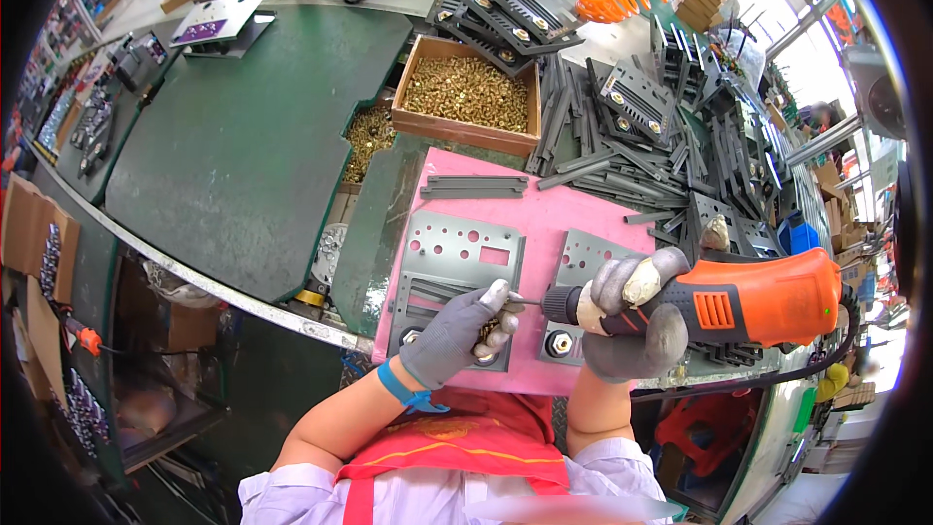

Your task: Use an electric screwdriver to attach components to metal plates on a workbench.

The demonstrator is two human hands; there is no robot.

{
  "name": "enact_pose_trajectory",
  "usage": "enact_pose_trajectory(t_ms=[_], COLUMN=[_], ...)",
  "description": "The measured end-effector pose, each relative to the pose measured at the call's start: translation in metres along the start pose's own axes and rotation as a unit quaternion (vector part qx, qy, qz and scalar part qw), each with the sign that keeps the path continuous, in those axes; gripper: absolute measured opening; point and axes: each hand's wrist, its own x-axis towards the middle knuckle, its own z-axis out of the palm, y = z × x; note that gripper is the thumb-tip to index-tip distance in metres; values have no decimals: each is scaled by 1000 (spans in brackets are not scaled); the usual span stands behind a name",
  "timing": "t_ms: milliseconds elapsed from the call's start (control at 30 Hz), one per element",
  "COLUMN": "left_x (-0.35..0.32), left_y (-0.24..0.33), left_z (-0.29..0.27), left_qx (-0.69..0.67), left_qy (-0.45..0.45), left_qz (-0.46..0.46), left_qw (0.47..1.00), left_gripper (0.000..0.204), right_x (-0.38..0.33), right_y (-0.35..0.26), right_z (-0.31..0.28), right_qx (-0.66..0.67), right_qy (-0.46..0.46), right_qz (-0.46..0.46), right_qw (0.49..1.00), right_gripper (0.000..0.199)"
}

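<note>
Head view: pink mat (573, 209) under my two grey plates (447, 245).
Orange driver (768, 297): held over the mat's right side, probably heavy, rigid; best gripped near the chuck (559, 304).
Right hand (637, 316): wrapped around its front end.
Left hand (462, 331): fingertips pinched at the bit (526, 301).
Brass pieces (489, 329): within my curled fingers.

Single head-worn fisheye view, as I receive it: the camera looks down and forward over the red apron (457, 436), near above the left hand (449, 335) and right hand (639, 345), taking in the worktop (253, 136) beyond.
</note>
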Motion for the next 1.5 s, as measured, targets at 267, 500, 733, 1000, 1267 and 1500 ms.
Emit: enact_pose_trajectory(t_ms=[267, 500, 733, 1000, 1267, 1500], left_x=[-4, -26, -86, -79, -83, -82], left_y=[-5, 11, -4, -36, -34, -32], left_z=[-4, 2, -15, -49, -55, -54], left_qx=[-69, 62, 566, 792, 794, 789], left_qy=[-51, -11, 125, 191, 191, 193], left_qz=[36, 19, 176, 348, 341, 334], left_qw=[996, 998, 796, 463, 466, 478], left_gripper=[37, 55, 41, 32, 33, 31], right_x=[-1, 6, -9, -18, -16, -23], right_y=[-5, -13, 7, 18, 25, 32], right_z=[1, -14, -29, -33, -36, -41], right_qx=[50, 133, 114, 81, -10, 34], right_qy=[-8, -112, -69, -51, -128, -79], right_qz=[20, 114, 132, 188, 206, 199], right_qw=[999, 978, 982, 978, 970, 976], right_gripper=[45, 37, 34, 30, 39, 36])
